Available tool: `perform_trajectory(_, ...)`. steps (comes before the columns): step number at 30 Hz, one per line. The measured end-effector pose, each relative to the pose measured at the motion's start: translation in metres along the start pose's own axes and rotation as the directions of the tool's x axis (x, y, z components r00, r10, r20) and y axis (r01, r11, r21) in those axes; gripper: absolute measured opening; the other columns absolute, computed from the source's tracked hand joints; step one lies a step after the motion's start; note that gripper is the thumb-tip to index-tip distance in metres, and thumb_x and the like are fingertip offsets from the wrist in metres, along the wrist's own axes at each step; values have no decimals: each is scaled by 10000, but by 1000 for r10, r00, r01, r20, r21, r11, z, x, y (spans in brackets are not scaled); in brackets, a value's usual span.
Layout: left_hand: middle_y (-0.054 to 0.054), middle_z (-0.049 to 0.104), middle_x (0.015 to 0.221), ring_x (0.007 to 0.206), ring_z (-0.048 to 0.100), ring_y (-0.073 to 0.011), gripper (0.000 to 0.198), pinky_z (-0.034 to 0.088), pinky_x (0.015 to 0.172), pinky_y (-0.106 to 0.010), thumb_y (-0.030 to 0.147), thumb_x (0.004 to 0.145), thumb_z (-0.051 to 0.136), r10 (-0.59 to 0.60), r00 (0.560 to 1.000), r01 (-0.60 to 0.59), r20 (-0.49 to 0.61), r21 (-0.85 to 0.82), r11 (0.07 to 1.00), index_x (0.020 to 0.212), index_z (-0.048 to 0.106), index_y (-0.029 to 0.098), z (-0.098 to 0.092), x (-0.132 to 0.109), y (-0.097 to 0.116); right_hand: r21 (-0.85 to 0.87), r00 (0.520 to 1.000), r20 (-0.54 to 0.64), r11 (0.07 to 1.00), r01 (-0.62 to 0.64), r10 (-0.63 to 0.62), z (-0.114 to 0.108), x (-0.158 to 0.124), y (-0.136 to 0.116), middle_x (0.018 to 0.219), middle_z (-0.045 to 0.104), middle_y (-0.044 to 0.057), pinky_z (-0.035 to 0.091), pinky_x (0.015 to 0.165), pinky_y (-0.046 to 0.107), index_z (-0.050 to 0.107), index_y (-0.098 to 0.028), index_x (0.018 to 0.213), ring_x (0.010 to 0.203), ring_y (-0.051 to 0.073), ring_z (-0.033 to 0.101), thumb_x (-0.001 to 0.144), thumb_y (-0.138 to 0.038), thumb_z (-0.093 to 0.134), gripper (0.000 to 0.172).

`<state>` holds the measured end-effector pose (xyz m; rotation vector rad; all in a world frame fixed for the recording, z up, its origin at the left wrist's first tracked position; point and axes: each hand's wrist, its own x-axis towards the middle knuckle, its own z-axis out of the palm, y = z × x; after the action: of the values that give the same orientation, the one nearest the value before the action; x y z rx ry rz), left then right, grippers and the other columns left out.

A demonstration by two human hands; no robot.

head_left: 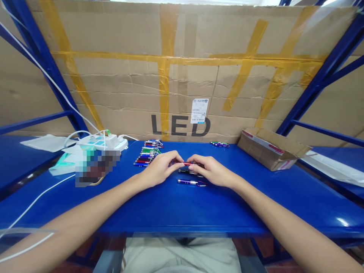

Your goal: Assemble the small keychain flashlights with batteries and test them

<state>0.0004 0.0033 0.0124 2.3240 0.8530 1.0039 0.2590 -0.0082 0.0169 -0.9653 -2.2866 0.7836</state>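
A small red metal penlight (187, 163) is between my two hands, just above or on the blue table. My left hand (162, 169) pinches its left end between thumb and fingers. My right hand (211, 170) is closed on its right end, with part of it hidden behind the fingers. Just below lies a black penlight (185, 171), partly under my right hand. Nearer to me is a purple penlight (187, 182) with a purple clip at its right end. Several penlights in mixed colours (146, 156) lie in a row beside my left hand.
Green and purple penlights (219, 144) lie at the table's back edge. An open cardboard box (273, 149) stands at the right. A white power strip (99, 142), cables and a blurred phone-like object (98, 168) are at the left. A large cardboard sheet (136, 87) backs the blue table (182, 212).
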Motion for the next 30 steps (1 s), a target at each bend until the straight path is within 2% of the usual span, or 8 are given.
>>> perform_trajectory(4, -63, 742, 980, 860, 668, -247, 269, 485, 779, -357, 486, 1059, 625, 32, 998, -37, 48, 86, 996, 1003, 703, 235, -13, 0, -6, -71, 998, -55, 997, -16, 13, -7, 1, 3, 939, 734, 22, 473, 743, 308, 725, -217, 1102, 812, 192, 622, 1084, -501, 580, 320)
perform_trajectory(7, -61, 747, 1004, 875, 677, -255, 227, 493, 792, -362, 461, 1059, 628, 34, 996, -45, 81, 144, 989, 1048, 704, 247, -16, -1, -9, -65, 997, -69, 998, -23, 18, -7, 1, 2, 897, 718, 14, 456, 719, 307, 730, -217, 1048, 779, 185, 601, 1087, -507, 573, 333)
perform_trajectory(13, -84, 770, 1099, 1002, 711, -290, 304, 503, 895, -382, 516, 1077, 607, 117, 987, -138, 106, 214, 967, 1182, 743, 265, -7, -4, -3, 16, 999, -47, 1000, 10, -9, 4, 1, -4, 955, 757, 19, 482, 762, 303, 741, -217, 1066, 824, 187, 644, 1087, -487, 591, 309)
perform_trajectory(17, -78, 786, 1093, 993, 705, -286, 311, 481, 917, -387, 489, 1112, 546, 127, 969, -190, 210, 312, 931, 1148, 752, 259, -20, -2, 4, 9, 1000, -28, 1000, 0, 0, 4, 2, -4, 977, 770, 23, 478, 746, 298, 741, -216, 1115, 824, 189, 650, 1069, -480, 621, 293)
perform_trajectory(21, -80, 751, 1091, 1035, 682, -264, 269, 475, 921, -359, 416, 1111, 560, 32, 946, -172, 322, 417, 892, 1098, 737, 214, -50, 1, 8, -31, 999, -44, 1000, -3, 2, -1, 2, -1, 966, 773, 33, 477, 764, 306, 747, -207, 1073, 823, 193, 652, 1076, -437, 603, 271)
perform_trajectory(24, -66, 744, 1032, 956, 677, -241, 272, 473, 857, -329, 452, 1059, 638, -89, 929, -90, 360, 452, 887, 1002, 763, 217, -71, 2, 9, -78, 997, -81, 997, 13, -19, -5, 2, 1, 972, 772, 37, 474, 779, 309, 740, -206, 1009, 835, 191, 653, 1086, -418, 577, 278)
perform_trajectory(27, -52, 758, 960, 862, 681, -223, 266, 468, 763, -298, 473, 994, 694, -230, 875, 32, 426, 423, 906, 936, 796, 234, -88, -1, 10, -116, 994, -108, 993, 7, -19, -7, 2, 4, 970, 771, 38, 467, 769, 310, 729, -205, 990, 826, 189, 648, 1084, -416, 572, 279)
perform_trajectory(30, -27, 762, 891, 772, 674, -207, 191, 444, 684, -273, 424, 904, 748, -342, 801, 115, 492, 435, 893, 969, 831, 265, -101, -5, 8, -147, 993, -114, 989, -3, -14, -7, 2, 5, 966, 774, 38, 460, 759, 309, 728, -205, 994, 816, 188, 646, 1080, -407, 572, 270)
